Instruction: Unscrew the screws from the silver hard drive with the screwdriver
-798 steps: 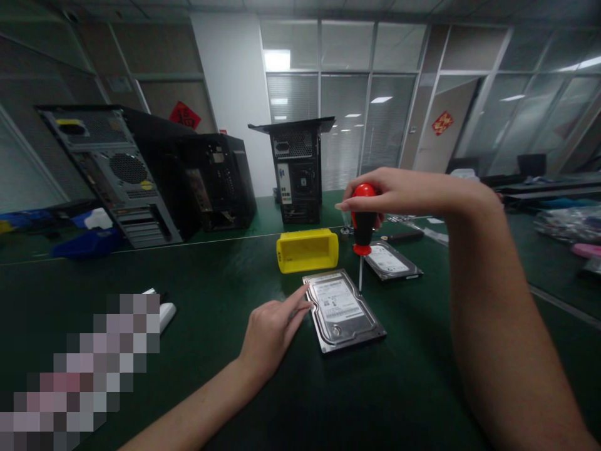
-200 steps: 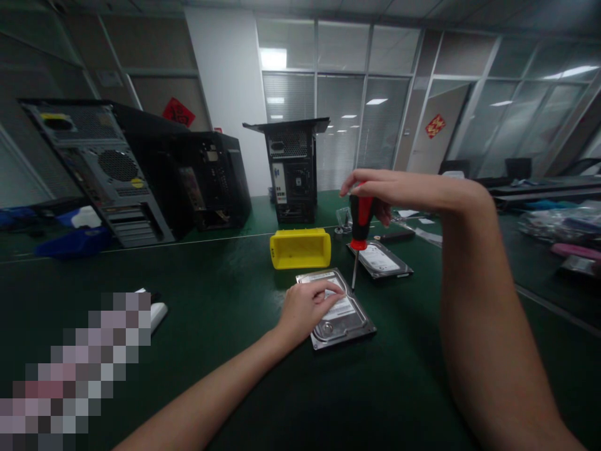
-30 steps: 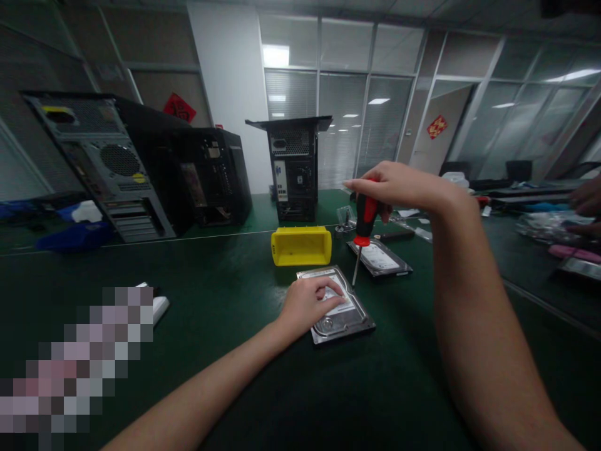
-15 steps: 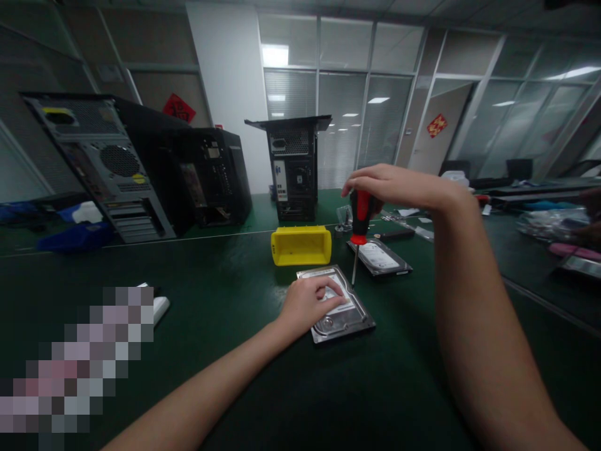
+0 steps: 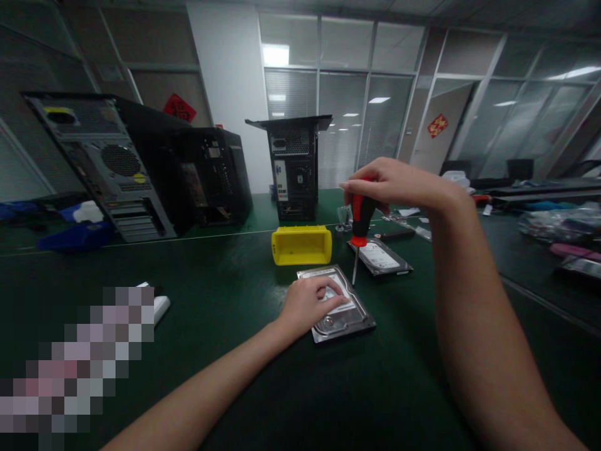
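A silver hard drive [image 5: 354,319] lies on the green table, label side up. My left hand [image 5: 307,304] rests on it and steadies it, thumb and index finger curled towards each other over the label. Anything small between those fingertips is too fine to make out. From above, my right hand [image 5: 375,185] wraps round the red and black handle of a screwdriver [image 5: 361,219]. Its shaft points down, nearly upright, with the tip at the drive's right edge. Behind and to the right lies a second hard drive [image 5: 381,257].
A yellow bin [image 5: 302,245] sits just behind the drive. Computer cases [image 5: 293,169] stand farther back, others [image 5: 141,163] at the left. A blue bin [image 5: 77,238] is at the far left. Small clear bags and a dark tool [image 5: 397,234] lie behind the second drive.
The screwdriver handle has turned slightly and leans a little more to the right, as my right hand's fingers have shifted and its wrist has risen slightly. My left hand keeps its place.
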A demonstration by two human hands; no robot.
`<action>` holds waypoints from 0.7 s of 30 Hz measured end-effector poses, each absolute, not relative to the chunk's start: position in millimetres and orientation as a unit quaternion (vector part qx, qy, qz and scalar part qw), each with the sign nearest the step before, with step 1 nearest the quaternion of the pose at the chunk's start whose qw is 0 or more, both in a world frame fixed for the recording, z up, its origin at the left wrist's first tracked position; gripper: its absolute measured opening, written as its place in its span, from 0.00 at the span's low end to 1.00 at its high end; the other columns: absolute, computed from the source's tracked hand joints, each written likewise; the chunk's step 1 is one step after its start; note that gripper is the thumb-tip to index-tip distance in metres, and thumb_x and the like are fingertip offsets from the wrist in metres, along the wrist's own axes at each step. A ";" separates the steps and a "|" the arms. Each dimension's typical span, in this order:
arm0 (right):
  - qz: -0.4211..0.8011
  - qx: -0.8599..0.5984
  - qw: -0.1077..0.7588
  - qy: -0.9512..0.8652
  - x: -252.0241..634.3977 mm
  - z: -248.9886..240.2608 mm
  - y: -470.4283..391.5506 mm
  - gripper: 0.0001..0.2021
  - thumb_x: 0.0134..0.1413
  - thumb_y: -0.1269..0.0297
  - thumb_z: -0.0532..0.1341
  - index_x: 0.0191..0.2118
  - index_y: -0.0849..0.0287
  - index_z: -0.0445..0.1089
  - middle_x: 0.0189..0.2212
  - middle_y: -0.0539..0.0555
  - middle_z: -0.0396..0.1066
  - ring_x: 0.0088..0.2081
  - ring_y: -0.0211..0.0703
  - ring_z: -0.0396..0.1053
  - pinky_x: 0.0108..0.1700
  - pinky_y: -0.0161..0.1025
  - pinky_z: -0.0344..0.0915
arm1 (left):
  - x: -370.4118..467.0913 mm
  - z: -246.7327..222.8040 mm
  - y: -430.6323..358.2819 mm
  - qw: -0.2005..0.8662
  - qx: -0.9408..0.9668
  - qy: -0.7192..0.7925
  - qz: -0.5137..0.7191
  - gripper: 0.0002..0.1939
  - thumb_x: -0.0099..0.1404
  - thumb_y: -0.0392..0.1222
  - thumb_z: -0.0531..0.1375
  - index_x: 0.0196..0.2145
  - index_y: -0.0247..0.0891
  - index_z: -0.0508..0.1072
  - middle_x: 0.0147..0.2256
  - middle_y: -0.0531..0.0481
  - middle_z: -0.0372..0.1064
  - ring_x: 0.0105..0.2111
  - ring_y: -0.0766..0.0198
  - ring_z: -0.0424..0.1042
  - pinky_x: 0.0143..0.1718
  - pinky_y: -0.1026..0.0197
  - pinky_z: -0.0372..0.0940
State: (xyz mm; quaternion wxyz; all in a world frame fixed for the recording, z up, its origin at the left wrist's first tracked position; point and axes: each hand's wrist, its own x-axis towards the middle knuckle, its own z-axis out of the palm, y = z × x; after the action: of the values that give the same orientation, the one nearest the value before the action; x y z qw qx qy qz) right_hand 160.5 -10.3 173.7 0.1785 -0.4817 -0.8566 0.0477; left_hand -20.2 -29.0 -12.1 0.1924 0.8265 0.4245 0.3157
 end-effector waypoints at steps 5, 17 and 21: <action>0.013 -0.499 0.182 -0.847 158.5 173.2 -10.3 0.18 0.54 0.52 0.53 0.33 0.61 0.71 0.17 0.49 0.64 0.16 0.32 0.59 0.23 0.35 0.56 | -19.6 -12.3 -28.8 0.190 0.828 0.418 0.322 0.12 0.59 0.51 0.61 0.32 0.40 0.76 0.18 0.57 0.59 0.21 0.68 0.58 0.25 0.67 0.50; 0.100 -0.541 0.184 -0.815 166.4 173.2 -8.7 0.14 0.57 0.59 0.47 0.38 0.59 0.66 0.33 0.55 0.69 0.22 0.36 0.64 0.22 0.36 0.59 | -19.7 -11.1 -29.8 0.196 0.825 0.423 0.321 0.10 0.60 0.49 0.61 0.32 0.41 0.77 0.18 0.57 0.59 0.21 0.68 0.58 0.25 0.67 0.50; 0.132 -0.491 0.185 -0.841 164.4 173.3 -11.0 0.13 0.56 0.57 0.51 0.41 0.58 0.64 0.36 0.55 0.68 0.26 0.36 0.65 0.21 0.33 0.59 | -20.0 -11.5 -28.5 0.196 0.827 0.415 0.324 0.10 0.61 0.48 0.59 0.33 0.41 0.77 0.18 0.57 0.59 0.21 0.69 0.58 0.25 0.67 0.50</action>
State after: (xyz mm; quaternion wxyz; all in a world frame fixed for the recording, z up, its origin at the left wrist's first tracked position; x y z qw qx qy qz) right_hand 164.4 -11.0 173.3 0.1849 -0.4907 -0.8411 0.1325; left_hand -20.0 -28.5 -11.5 0.1965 0.8273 0.4151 0.3236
